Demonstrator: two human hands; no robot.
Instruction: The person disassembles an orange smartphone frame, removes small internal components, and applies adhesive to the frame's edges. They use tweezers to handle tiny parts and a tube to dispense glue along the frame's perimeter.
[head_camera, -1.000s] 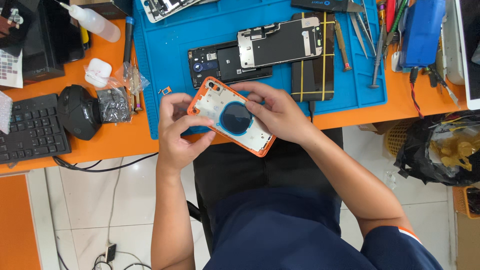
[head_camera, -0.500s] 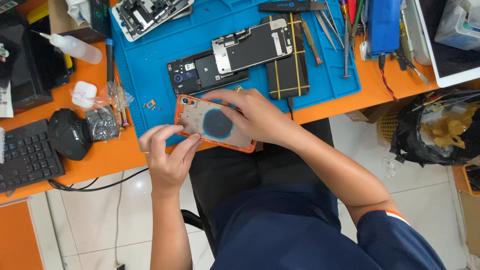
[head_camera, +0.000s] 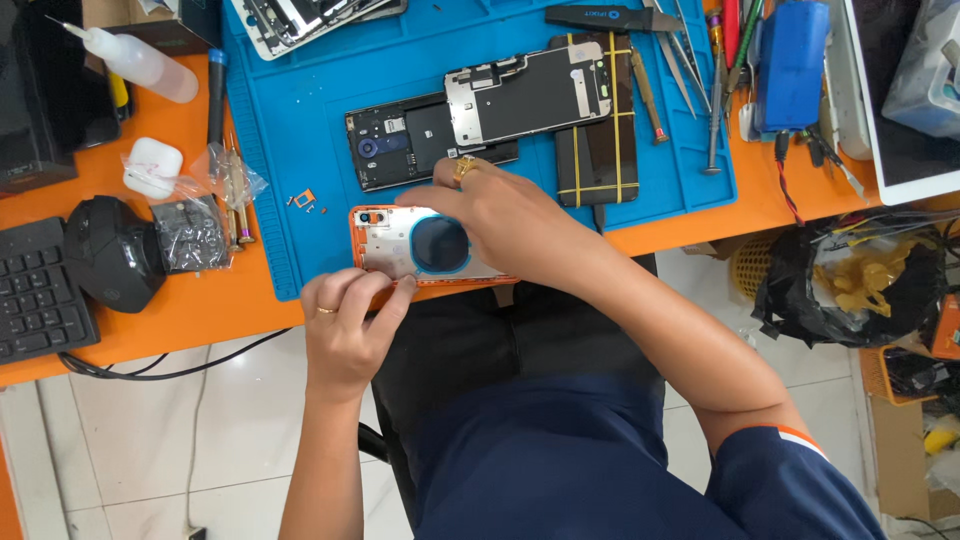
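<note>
The orange phone housing (head_camera: 400, 245) is pinched by both hands (head_camera: 345, 320) (head_camera: 500, 215) at the surface edge (head_camera: 200, 310); it could be dropped.

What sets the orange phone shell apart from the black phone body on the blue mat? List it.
1. The orange phone shell lies at the near edge of the blue mat with both hands on it; the black phone body lies farther back, untouched.
2. The shell has an orange rim and a silvery inside with a dark round pad; the body is mostly black, partly under a metal plate.

Both lie flat, opened up.
</note>
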